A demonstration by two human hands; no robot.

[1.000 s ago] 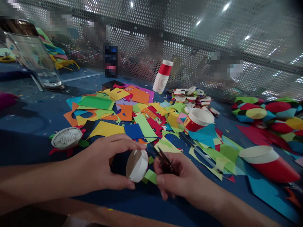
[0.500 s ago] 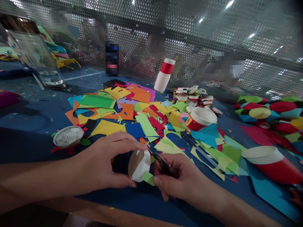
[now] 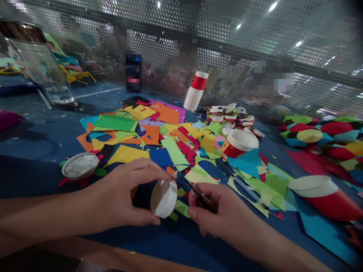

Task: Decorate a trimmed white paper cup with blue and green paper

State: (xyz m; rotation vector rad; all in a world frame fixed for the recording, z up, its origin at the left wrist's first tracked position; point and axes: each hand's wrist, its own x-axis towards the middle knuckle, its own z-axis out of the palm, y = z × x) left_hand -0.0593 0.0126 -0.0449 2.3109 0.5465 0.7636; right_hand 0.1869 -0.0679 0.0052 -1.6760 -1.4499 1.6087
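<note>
A dark blue table (image 3: 34, 147) is spreading under a litter of thin, matte paper scraps (image 3: 132, 155), their edges running straight, curved and jagged, some with round holes cut through. At the far side, a grey metal screen (image 3: 227, 45) is showing rows of small punched holes, and a leaning stack of cups (image 3: 195, 92) is standing before it, ribbed white below and smooth red above. A smooth clear glass jar (image 3: 49, 71) with a shiny brown lid is standing at the far left. A red and white cup (image 3: 326, 198) is lying tilted at the right, its white mouth stretched to an oval. On the near left, a round white disc (image 3: 81, 166) with a drawn grid is resting on red paper pieces. In the near middle, the left hand (image 3: 124, 196) is curving half open like a C, its thumb and fingers gripping a short white paper ring (image 3: 167, 200) by its opposite edges. The right hand (image 3: 224, 215) is curling closed around dark scissors (image 3: 202, 196), whose narrow metal end is pointing toward the left fingertips, just beside the ring and apart from it.
</note>
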